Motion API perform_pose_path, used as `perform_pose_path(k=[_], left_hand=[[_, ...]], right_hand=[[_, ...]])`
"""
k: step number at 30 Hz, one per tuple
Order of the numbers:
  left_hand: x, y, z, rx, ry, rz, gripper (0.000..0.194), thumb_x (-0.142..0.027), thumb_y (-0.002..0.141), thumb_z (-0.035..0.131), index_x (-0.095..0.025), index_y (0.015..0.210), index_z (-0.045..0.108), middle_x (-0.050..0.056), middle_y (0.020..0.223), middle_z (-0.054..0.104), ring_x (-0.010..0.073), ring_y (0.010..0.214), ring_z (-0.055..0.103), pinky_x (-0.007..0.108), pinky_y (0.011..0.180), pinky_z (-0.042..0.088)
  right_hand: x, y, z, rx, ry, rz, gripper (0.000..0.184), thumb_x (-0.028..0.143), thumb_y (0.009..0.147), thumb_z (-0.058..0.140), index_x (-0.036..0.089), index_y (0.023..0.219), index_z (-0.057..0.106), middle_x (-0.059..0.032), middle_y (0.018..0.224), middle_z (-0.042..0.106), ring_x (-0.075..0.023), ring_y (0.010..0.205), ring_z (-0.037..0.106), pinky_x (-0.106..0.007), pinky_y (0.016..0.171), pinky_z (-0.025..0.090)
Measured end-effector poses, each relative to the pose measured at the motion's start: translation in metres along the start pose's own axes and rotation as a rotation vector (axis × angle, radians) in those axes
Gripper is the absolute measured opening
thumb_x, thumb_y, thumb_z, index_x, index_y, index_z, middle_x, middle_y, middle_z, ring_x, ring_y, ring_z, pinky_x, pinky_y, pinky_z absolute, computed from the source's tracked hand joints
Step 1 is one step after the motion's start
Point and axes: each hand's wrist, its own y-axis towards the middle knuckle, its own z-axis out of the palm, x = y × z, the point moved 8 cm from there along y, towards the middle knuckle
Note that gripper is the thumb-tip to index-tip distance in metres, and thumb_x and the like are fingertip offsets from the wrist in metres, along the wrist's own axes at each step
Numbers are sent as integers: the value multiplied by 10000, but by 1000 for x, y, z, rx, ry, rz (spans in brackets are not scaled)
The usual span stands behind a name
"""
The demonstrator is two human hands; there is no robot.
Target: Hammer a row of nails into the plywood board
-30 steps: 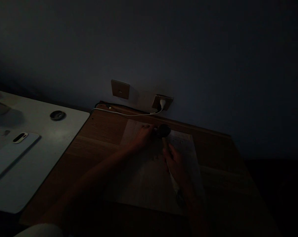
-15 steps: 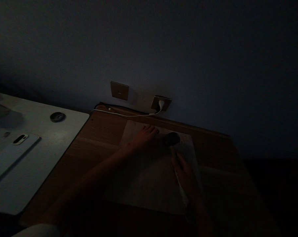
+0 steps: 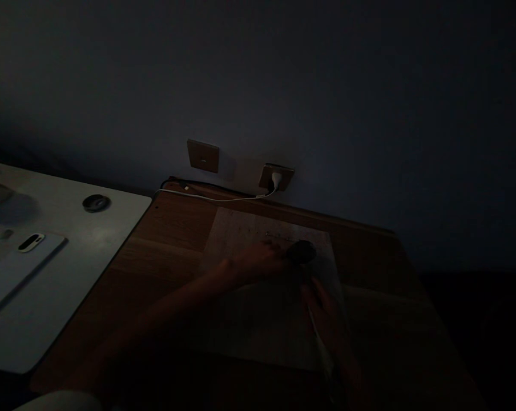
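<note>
Dark-headed mallet point(image 3: 301, 252), right hand point(image 3: 324, 311) closed round its handle, left hand point(image 3: 258, 260) flat beside the head, paper sheet point(image 3: 241, 228) beneath, faint marks unreadable, wooden desk point(image 3: 176, 228) open on both sides

Just 1 camera is in use, worn on the person's head. It looks forward and down from above the near edge of a wooden desk point(image 3: 164, 240), rolled so that the desk's back edge slopes down to the right. It sits near enough to see the left hand point(image 3: 258, 262) and right hand point(image 3: 324, 314) from behind, over a pale sheet point(image 3: 258, 234). The upper half of the frame is wall point(image 3: 326, 85), with a wall socket point(image 3: 276, 177) just above the desk's back edge.
</note>
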Motion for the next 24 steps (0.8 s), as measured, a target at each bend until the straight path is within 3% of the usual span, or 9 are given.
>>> perform_pose_path(k=[6, 9, 14, 24], left_hand=[[85, -27, -15, -142, -355, -411, 258, -75, 985, 580, -170, 1122, 777, 87, 1126, 773, 177, 965, 753, 254, 851, 571], [108, -38, -10, -185, -439, -539, 270, -73, 956, 591, -179, 1110, 787, 68, 1119, 797, 186, 1004, 762, 264, 913, 572], [111, -42, 0, -168, -458, -563, 285, -126, 969, 566, -197, 1130, 791, 65, 1148, 807, 211, 1042, 766, 307, 961, 579], [104, -40, -1, -93, -301, -466, 276, -123, 987, 543, -159, 1135, 773, 115, 1137, 787, 232, 1057, 750, 324, 963, 572]], right_hand=[[-7, 4, 1, 44, -3, 25, 779, 814, 793, 666, 223, 1299, 710, 4, 648, 623, -192, 476, 527, -312, 431, 409], [-6, 5, 0, 48, -35, 9, 836, 873, 772, 647, 227, 1297, 724, -14, 670, 642, -206, 541, 575, -311, 476, 439], [-2, 4, -4, -13, -64, -11, 973, 932, 725, 628, 192, 1351, 706, -32, 729, 667, -219, 614, 604, -312, 526, 457], [-8, 4, 2, 38, 20, 47, 897, 779, 775, 695, 168, 1429, 632, 31, 644, 617, -180, 482, 535, -295, 434, 407]])
